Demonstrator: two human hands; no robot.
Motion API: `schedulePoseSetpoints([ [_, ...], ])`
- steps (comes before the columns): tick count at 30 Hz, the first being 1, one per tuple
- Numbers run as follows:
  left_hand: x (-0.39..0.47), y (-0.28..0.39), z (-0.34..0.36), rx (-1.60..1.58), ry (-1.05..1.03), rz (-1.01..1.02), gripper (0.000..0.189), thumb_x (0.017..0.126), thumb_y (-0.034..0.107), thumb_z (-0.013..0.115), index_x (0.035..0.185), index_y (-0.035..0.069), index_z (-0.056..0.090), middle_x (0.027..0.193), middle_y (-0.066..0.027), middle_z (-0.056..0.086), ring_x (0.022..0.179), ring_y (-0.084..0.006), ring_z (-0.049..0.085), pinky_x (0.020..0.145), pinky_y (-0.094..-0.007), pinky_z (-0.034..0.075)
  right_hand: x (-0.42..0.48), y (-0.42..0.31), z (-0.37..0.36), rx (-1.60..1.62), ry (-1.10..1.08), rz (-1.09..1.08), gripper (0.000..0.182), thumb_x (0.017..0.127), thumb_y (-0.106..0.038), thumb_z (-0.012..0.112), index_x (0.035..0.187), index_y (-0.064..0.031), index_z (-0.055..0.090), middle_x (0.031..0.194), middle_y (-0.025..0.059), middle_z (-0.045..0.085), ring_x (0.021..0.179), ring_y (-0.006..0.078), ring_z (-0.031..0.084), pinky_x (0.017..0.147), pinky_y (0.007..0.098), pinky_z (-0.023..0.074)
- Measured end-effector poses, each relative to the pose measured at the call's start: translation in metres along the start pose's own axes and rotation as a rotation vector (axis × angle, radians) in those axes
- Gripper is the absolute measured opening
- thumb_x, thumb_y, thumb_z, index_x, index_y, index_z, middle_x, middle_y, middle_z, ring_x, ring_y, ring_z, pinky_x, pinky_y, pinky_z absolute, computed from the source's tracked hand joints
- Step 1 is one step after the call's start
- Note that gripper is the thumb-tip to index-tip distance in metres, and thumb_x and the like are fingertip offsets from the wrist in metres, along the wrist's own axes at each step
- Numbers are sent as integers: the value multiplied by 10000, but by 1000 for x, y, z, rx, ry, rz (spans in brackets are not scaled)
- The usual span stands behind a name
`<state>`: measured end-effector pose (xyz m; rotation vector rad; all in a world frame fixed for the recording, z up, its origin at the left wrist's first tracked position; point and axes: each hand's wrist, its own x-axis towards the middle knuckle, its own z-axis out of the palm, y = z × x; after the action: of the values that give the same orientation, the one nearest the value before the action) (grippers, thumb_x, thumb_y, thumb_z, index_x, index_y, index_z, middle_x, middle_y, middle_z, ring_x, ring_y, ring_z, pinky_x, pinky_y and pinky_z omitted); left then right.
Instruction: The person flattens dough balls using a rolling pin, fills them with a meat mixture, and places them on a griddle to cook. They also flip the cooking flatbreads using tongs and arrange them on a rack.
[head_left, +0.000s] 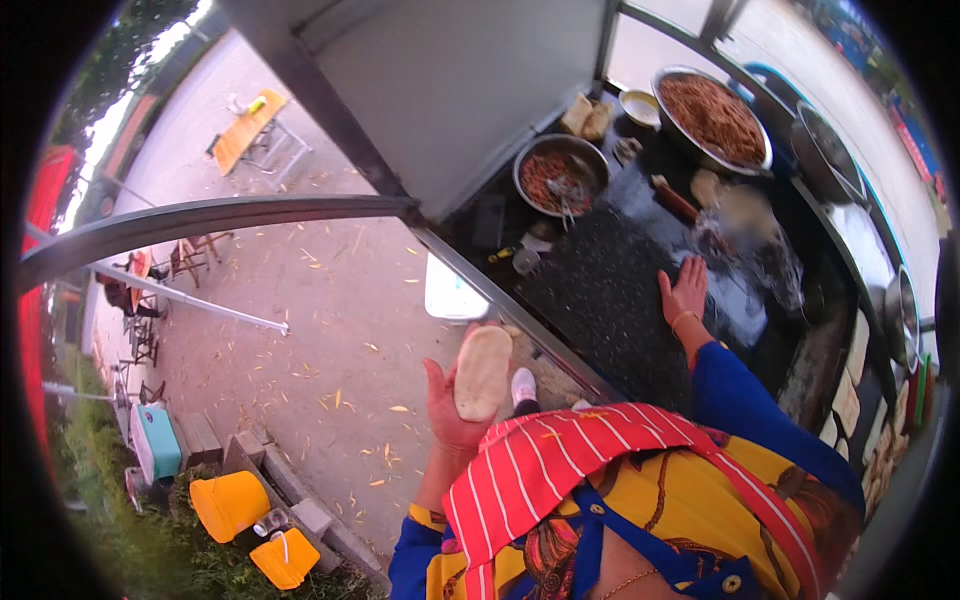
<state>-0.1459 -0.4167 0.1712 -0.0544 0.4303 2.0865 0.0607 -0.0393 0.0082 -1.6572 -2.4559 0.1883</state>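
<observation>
My left hand (448, 412), palm up and thumb apart, bears a flat oval piece of dough or flatbread (484, 373) beyond the counter's edge. My right hand (684, 292) is at the black speckled counter (600, 300), fingers stretched out, nothing held. Past its fingertips lie crumpled clear plastic film (780, 259) and a pale round, blurred piece (746, 214). A reddish-brown rolling pin (675, 202) lies beside them. Farther back are a metal pan of chopped reddish filling (544, 174) with a spoon in it, and a large metal basin heaped with reddish-brown filling (712, 116).
A metal frame post (360, 142) and rail (225, 219) stand left of the counter. Metal pots (829, 154) line the right side. A white container (454, 289) sits below the edge. Yellow buckets (229, 504) stand lower left by concrete blocks (311, 515).
</observation>
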Motion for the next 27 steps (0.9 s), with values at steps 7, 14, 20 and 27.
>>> schedulePoseSetpoints([
  [7,11,7,-15,-113,-101,-121,782,979,612,356,1507,38,304,1530,-162,372,1410,-298,370,1177,-422,282,1,-7,-5,-11,-37,6,805,950,-512,486,1485,57,292,1582,225,224,1485,345,163,1212,404,132],
  [14,18,11,-28,-83,-158,-143,761,967,628,354,1487,74,375,1474,-131,464,1320,-282,494,1101,-372,399,-10,-11,-2,-136,-49,33,718,1008,-478,407,1507,18,268,1586,196,230,1485,319,166,1213,402,129],
  [20,16,19,-16,-65,-224,-150,742,956,624,395,1478,98,404,1455,-122,485,1270,-280,536,1068,-364,434,-6,-25,-15,-223,-177,102,723,1018,-524,337,1553,-62,183,1631,118,125,1510,266,89,1221,386,100],
  [27,21,13,-14,-46,-181,-178,746,949,632,402,1473,102,414,1441,-111,505,1261,-249,549,1033,-343,465,-4,-21,-17,-221,-180,105,737,1014,-542,325,1555,-63,179,1630,115,133,1508,266,98,1219,407,107],
])
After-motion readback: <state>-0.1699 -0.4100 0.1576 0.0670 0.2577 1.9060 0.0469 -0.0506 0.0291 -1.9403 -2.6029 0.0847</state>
